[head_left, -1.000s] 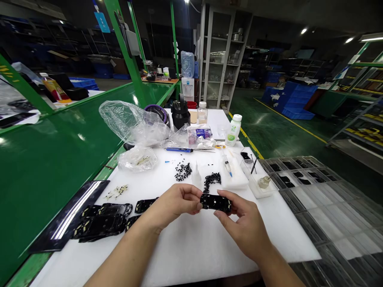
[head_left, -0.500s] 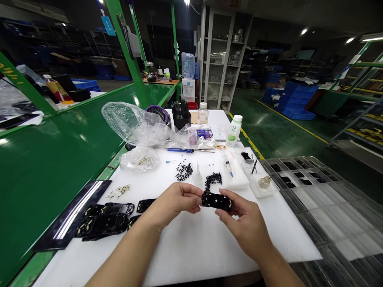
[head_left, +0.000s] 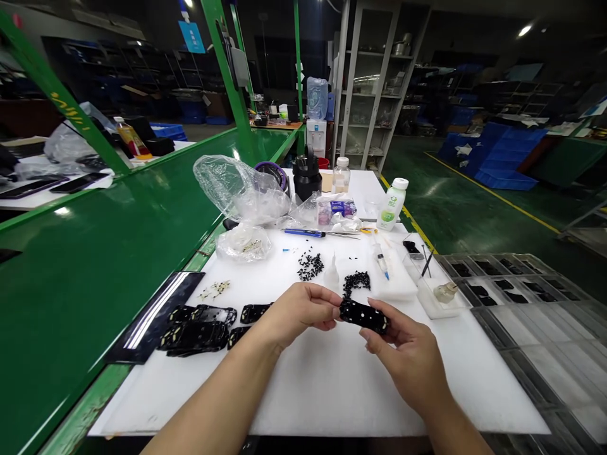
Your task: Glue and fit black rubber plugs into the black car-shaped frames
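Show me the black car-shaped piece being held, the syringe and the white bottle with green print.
Black car-shaped piece [head_left: 368, 318]: head view, near the middle of its visible side.
Syringe [head_left: 381, 260]: head view, on its barrel.
White bottle [head_left: 392, 205]: head view, on its body, below the cap.

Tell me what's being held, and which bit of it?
A small black car-shaped piece. The right grip holds its right end between thumb and fingers, while the left grip pinches its left end.

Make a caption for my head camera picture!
Right hand grips a black car-shaped piece, left hand at its end, black bits beyond.
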The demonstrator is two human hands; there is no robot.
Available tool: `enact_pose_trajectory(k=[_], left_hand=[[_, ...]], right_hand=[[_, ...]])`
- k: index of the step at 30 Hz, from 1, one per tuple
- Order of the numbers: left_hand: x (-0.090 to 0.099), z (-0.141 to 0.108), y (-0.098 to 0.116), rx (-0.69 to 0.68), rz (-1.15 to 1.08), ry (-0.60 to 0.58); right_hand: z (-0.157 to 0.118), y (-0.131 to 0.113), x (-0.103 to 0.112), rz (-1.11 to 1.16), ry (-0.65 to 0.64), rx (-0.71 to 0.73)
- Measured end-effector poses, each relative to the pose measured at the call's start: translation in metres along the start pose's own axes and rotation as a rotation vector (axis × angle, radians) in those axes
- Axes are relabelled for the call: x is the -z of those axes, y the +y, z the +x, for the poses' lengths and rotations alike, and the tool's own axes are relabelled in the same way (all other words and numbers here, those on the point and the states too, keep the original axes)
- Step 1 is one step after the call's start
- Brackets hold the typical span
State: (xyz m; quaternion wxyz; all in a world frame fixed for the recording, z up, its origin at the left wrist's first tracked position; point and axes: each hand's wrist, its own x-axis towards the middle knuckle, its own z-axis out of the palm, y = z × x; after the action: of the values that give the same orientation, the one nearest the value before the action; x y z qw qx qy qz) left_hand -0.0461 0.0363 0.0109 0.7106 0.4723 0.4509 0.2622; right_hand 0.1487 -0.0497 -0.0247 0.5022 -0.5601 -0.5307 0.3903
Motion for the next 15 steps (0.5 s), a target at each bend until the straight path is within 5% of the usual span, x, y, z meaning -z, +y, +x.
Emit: enact_pose_trajectory(k=[8,13,15], left_hand=[[-0.0056,-0.0013,0.0029,0.012,0.074,0.065],[-0.0012,-0.0014,0.0069,-0.102,0.059,0.191],[-0.0021,-0.0018,0.0066,-0.14,0.069,0.157]], right_hand=[[-0.0015,0.0039,-0.0009,0.04,0.031,-0.024],[0.0007,0.005,-0.002,0.12,0.195,0.028],[0.0005,0.0066,-0.003,0.102,0.226,0.073]])
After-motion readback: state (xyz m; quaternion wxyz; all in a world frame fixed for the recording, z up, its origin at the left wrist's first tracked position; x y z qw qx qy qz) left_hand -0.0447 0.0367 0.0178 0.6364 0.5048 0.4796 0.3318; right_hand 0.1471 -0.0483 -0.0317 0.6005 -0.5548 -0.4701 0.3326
